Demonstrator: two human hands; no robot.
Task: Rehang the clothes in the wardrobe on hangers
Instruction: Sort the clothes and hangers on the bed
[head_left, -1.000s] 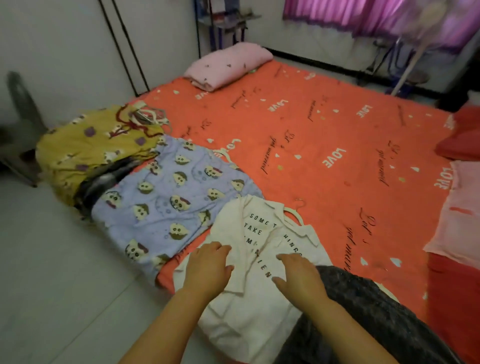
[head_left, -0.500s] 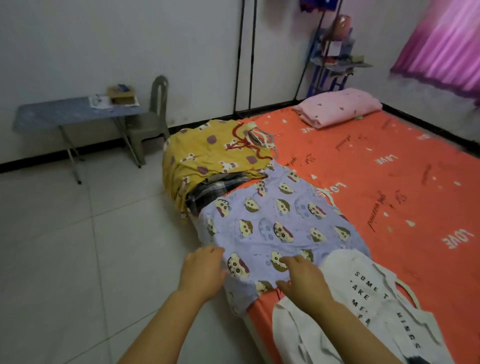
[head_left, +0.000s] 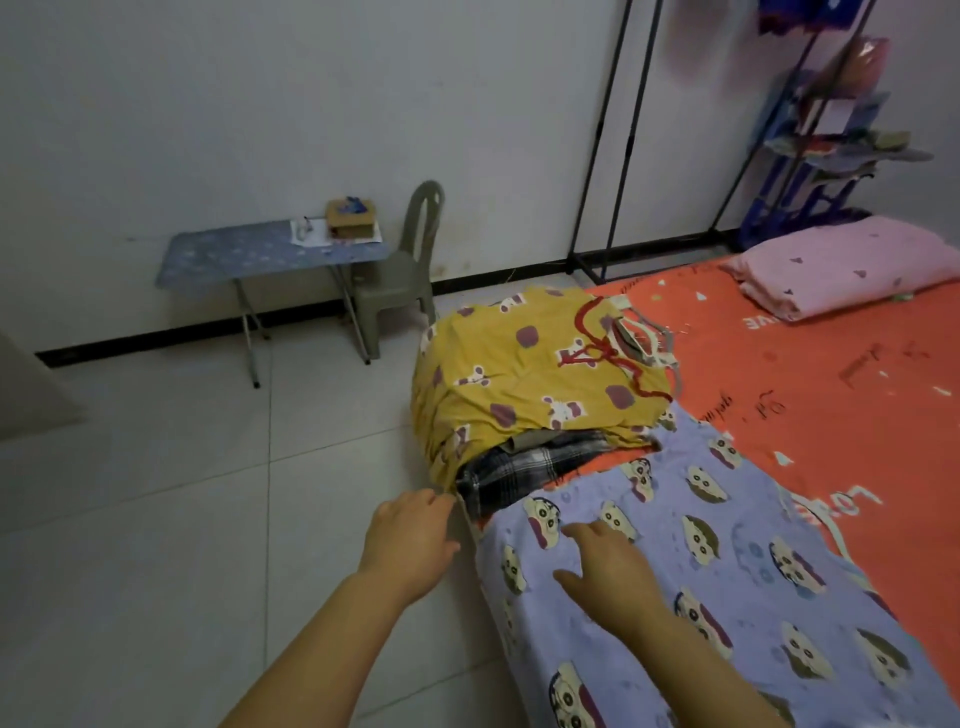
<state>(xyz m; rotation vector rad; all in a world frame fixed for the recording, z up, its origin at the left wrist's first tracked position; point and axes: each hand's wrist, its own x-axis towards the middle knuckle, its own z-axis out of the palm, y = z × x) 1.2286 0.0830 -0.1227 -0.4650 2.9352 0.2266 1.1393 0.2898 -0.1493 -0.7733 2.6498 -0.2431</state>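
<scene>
- Presently both hands are empty and loosely spread: the left hand (head_left: 413, 543) hovers off the edge of the bed (head_left: 810, 364), fingertips (head_left: 434, 500) reaching toward the corner where the plaid garment (head_left: 535, 467) hangs over the bed's side; whether they touch fabric cannot be told.
- The right hand (head_left: 610, 569) lies palm-down, fingers wide, on the lilac cartoon-print garment (head_left: 727, 566), which is spread flat along the near edge of the bed.
- Further along that edge of the bed sits a heap topped by the yellow printed garment (head_left: 524, 374), with the plaid piece tucked beneath it and poking out toward the hands.
- On the heap's far side, toward the middle of the bed, lie what look like a few hangers (head_left: 652, 338); how many cannot be made out.
- Beyond the head of the bed stands the black clothes rail (head_left: 605, 156), with nothing hanging on the part in view, beside a pink pillow (head_left: 847, 270).
- Judged from this, the step in hand is choosing the next garment from the heap; no item is gripped yet.
- The next move likely calls for pinching the plaid or yellow piece at an edge, drawing it free without dragging the heap off the bed, then fetching a hanger.
</scene>
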